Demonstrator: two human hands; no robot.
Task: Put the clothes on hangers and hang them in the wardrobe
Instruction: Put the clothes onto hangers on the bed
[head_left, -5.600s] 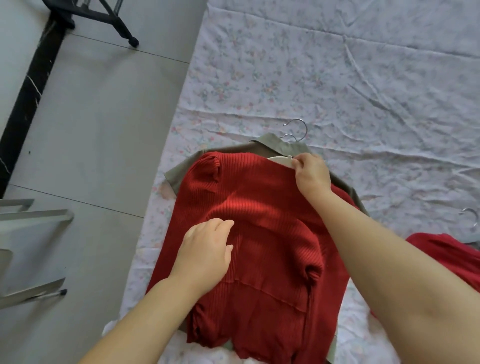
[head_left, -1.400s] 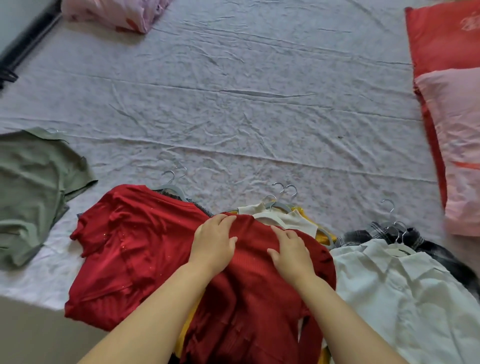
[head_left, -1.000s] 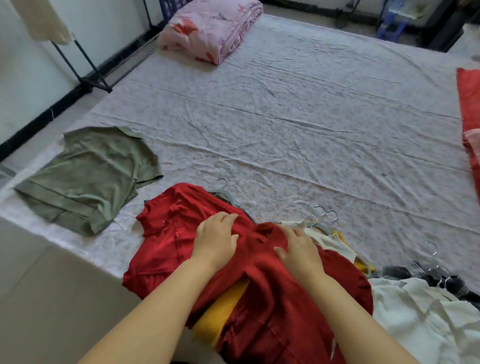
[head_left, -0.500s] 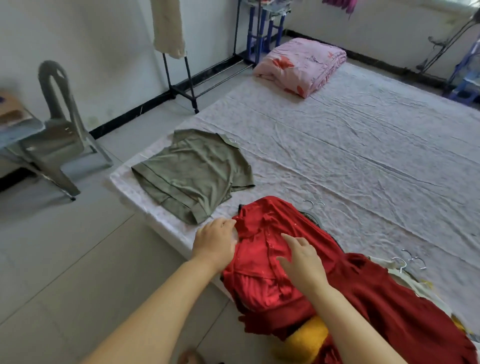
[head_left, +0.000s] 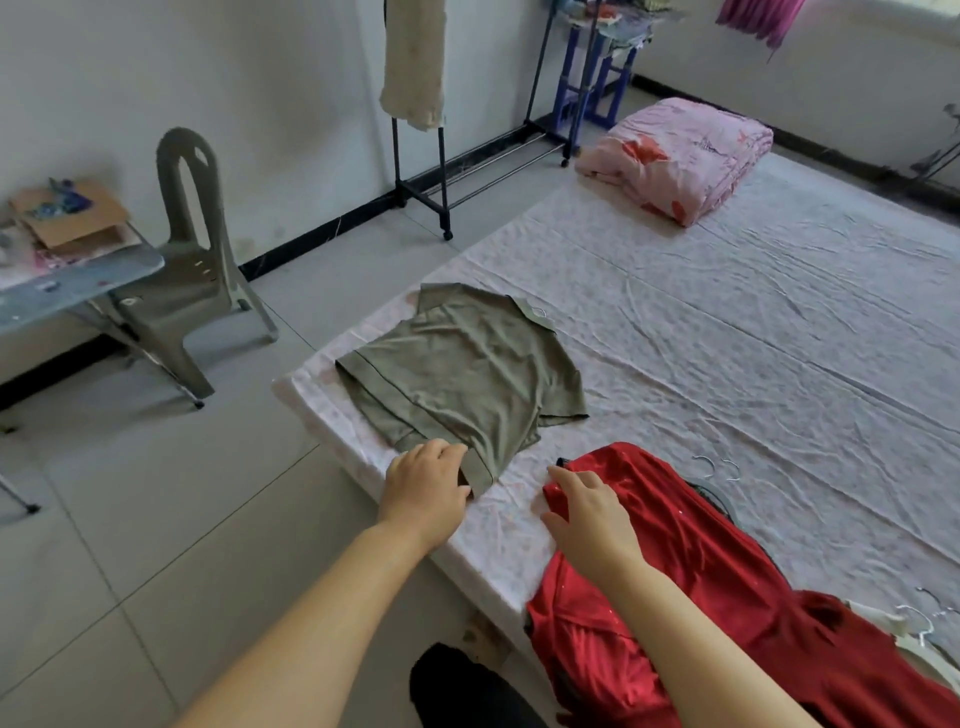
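Soft, bright daylight from the upper right lights the pale floral bedsheet (head_left: 727, 353); the grey plastic chair (head_left: 189, 244) casts a faint shadow. Wide-angle distortion tilts the black metal clothes rack (head_left: 441, 176), and detail is slightly soft.

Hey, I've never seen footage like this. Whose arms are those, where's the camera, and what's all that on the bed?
There is no machine here. These are a person's two bare arms, filmed by one wide-angle camera worn on their head, looking forward and down. The surface is a bed with a pale floral sheet. On it lie an olive-green shirt spread flat, a red garment nearer the person with metal hanger hooks showing beside it, and a folded pink quilt at the far end. The left hand has its fingers curled at the shirt's near hem corner and seems to pinch it. The right hand rests open on the red garment, holding nothing.
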